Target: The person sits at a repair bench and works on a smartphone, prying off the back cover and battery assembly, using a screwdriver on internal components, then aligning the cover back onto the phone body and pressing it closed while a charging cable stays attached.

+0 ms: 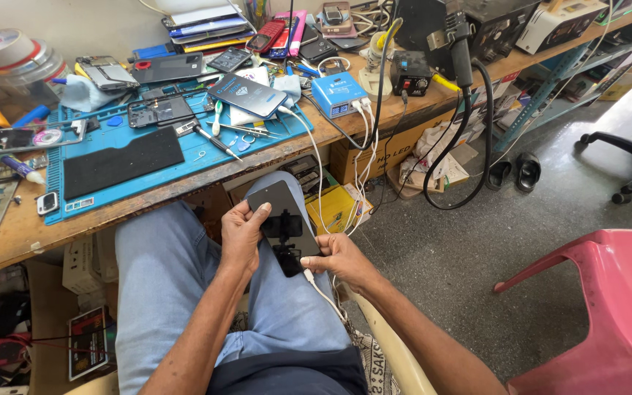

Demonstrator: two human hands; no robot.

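Left hand and right hand, fingers curled, gripped a black glossy slab smartphone above the lap; a white charging cable entered its lower end.

Phone screen looked glossy black glass, jeans were soft faded denim, bench was worn wood under a matte blue rubbery mat.

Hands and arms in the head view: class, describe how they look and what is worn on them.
Both arms are bare to the frame's edge: no sleeves, gloves, watch or rings show. The left hand and right hand are uncovered, with short nails. Light blue jeans cover the legs beneath.
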